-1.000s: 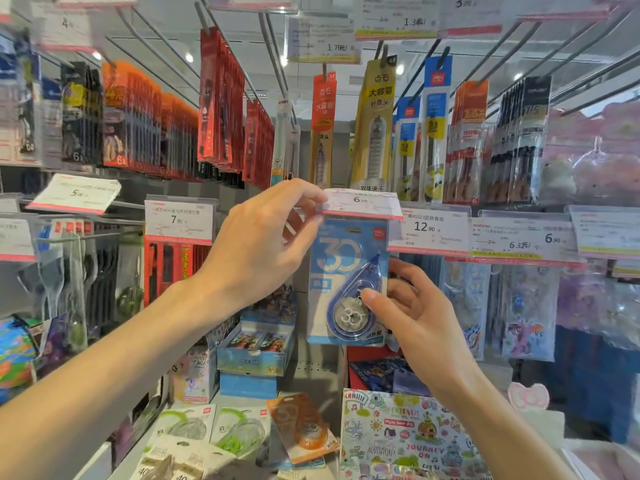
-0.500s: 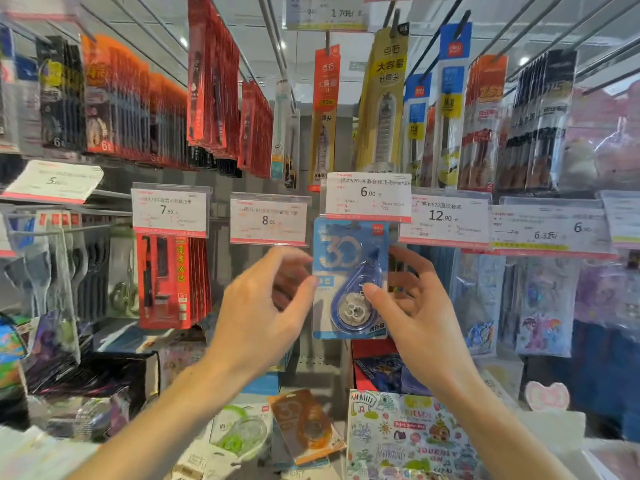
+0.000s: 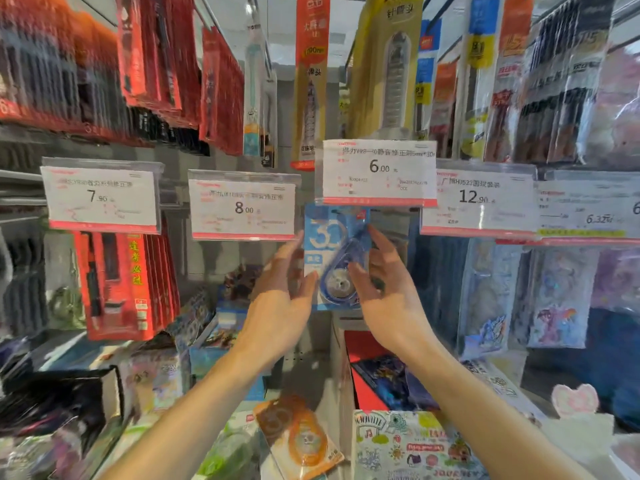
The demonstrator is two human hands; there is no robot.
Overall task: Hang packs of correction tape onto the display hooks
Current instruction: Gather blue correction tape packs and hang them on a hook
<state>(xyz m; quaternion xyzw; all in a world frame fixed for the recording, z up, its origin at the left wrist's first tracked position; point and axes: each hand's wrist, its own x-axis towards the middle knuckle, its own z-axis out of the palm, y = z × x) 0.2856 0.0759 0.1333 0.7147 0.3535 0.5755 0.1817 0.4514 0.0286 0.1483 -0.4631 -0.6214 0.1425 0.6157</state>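
A blue pack of correction tape (image 3: 329, 237) hangs just below the 6.00 price tag (image 3: 379, 171); the tag hides its top and the hook. My right hand (image 3: 388, 299) pinches the pack's right side, thumb on the front and fingers behind. On the other side, my left hand (image 3: 280, 296) has its fingers straight and its thumb at the pack's left edge. An orange pack (image 3: 299, 439) and a green pack (image 3: 225, 455) lie on the shelf below, near my forearms.
Price tags 7.90 (image 3: 100, 195), 8.00 (image 3: 242, 204) and 12.90 (image 3: 476, 197) line the same row. Red packs (image 3: 121, 285) hang at left and clear sticker packs (image 3: 488, 296) at right. Pen packs crowd the hooks above. Boxes and a printed booklet (image 3: 408, 448) fill the shelf.
My left hand came down from the 6.00 tag to the pack's left side. The tag dropped back over the pack's top. The right hand kept its hold.
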